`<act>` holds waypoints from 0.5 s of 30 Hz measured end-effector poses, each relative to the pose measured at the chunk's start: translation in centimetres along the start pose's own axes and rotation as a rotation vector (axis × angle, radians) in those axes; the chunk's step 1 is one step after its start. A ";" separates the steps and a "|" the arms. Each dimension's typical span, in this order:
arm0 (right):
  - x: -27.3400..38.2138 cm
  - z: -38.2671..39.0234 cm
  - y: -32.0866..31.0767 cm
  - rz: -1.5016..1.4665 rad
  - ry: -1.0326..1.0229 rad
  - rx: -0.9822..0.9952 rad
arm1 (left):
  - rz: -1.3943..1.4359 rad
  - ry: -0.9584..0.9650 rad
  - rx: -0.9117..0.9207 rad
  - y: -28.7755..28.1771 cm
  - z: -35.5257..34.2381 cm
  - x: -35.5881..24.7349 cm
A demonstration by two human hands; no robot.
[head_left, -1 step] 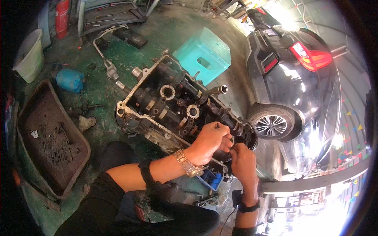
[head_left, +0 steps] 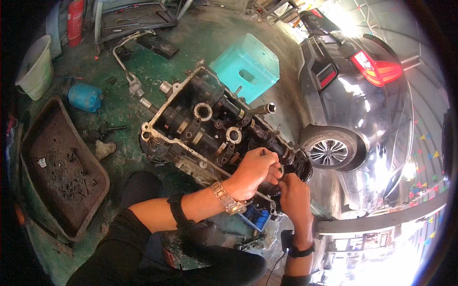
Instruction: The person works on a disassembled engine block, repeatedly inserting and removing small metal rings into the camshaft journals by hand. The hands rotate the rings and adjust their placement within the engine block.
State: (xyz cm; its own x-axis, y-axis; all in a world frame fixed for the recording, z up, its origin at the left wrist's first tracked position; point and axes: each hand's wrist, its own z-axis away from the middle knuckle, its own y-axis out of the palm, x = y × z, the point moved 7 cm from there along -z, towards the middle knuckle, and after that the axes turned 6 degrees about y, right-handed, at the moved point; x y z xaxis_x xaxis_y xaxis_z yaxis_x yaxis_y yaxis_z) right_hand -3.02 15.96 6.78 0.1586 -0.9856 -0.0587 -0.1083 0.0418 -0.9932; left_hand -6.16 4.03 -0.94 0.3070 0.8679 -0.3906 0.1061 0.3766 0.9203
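An engine cylinder head (head_left: 183, 157), dark and oily with a pale metal rim, lies in front of me with its camshafts showing. Over its right end my left hand (head_left: 257, 174) is closed, fingers curled, a metal watch on the wrist. Just beside it, my right hand (head_left: 294, 195) is also closed, its fingertips close to those of the left. Whatever the fingers pinch is hidden behind them. A round dark opening (head_left: 301, 166) at the right end of the engine part sits just past my hands.
A turquoise plastic stool (head_left: 257, 57) stands behind the engine part. On the left are a dirty drip tray (head_left: 95, 209) with loose bits, a blue container (head_left: 85, 97) and a pale bucket (head_left: 40, 71). A dark car (head_left: 367, 109) is parked at right. Below my hands sits a blue tray (head_left: 260, 218).
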 end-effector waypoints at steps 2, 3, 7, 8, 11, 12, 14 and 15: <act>0.0 -0.1 0.1 -0.005 0.015 0.015 | -0.003 0.002 0.000 -0.1 0.0 0.0; 0.0 -0.1 0.1 -0.002 0.024 0.015 | -0.003 0.006 0.001 -0.1 -0.1 -0.1; 0.0 -0.2 0.1 0.007 0.066 0.017 | -0.009 0.006 -0.007 -0.2 -0.1 0.0; 0.0 -0.2 0.1 0.005 0.078 0.018 | -0.005 0.007 -0.007 -0.2 -0.1 0.1; -0.1 -0.2 0.1 0.001 0.125 0.011 | 0.003 0.010 -0.005 -0.1 -0.1 0.1; -0.1 -0.2 0.1 0.003 0.139 0.009 | 0.005 0.010 -0.002 -0.1 -0.1 0.2; -0.1 -0.2 0.0 0.017 0.155 0.000 | 0.007 0.010 0.000 -0.1 -0.1 0.2; -0.1 -0.2 -0.1 0.018 0.163 0.001 | 0.008 0.010 0.000 -0.1 -0.1 0.2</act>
State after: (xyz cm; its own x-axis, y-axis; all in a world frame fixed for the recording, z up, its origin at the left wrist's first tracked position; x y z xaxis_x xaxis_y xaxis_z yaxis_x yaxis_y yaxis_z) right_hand -3.19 15.99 6.85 -0.0052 -0.9982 -0.0597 -0.1085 0.0599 -0.9923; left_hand -6.26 4.18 -1.06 0.2981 0.8741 -0.3835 0.1039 0.3696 0.9234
